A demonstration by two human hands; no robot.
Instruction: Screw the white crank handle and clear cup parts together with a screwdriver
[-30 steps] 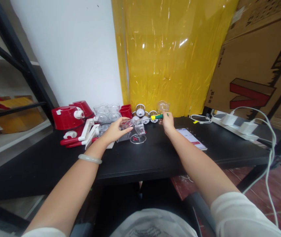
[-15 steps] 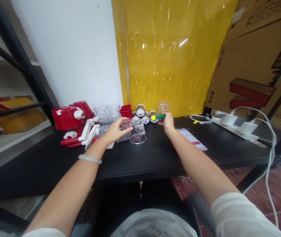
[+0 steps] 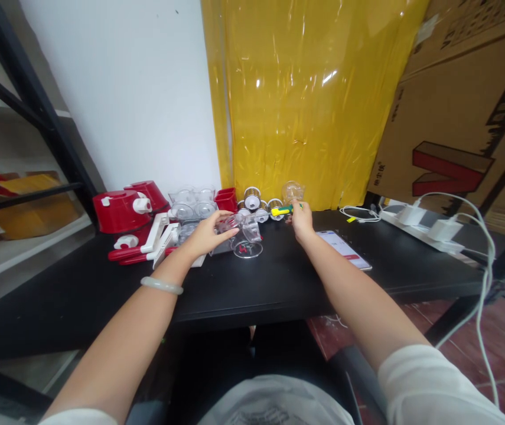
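My left hand (image 3: 210, 235) is closed around a clear plastic part (image 3: 248, 229) with a round, flared rim, tilted on its side just above the black table. In my right hand (image 3: 300, 221) is a screwdriver (image 3: 282, 211) with a green and yellow handle. It lies nearly level and points left toward the clear part. Its shaft is too thin or blurred to make out, so I cannot tell whether it touches the part. Behind my left hand are several clear plastic cups (image 3: 185, 208), and white-capped metallic cylinders (image 3: 252, 198) are stacked behind the clear part.
Red plastic housings (image 3: 119, 211) and red-and-white handled pieces (image 3: 139, 251) lie at the left. A red square cup (image 3: 226, 199) stands behind. To the right are a phone (image 3: 345, 250), a power strip (image 3: 424, 227) with cables and a large cardboard box (image 3: 447, 106).
The screwdriver handle has turned in my right hand and shows more yellow. My right fingers have shifted slightly around it. The left hand and clear part stay in place.
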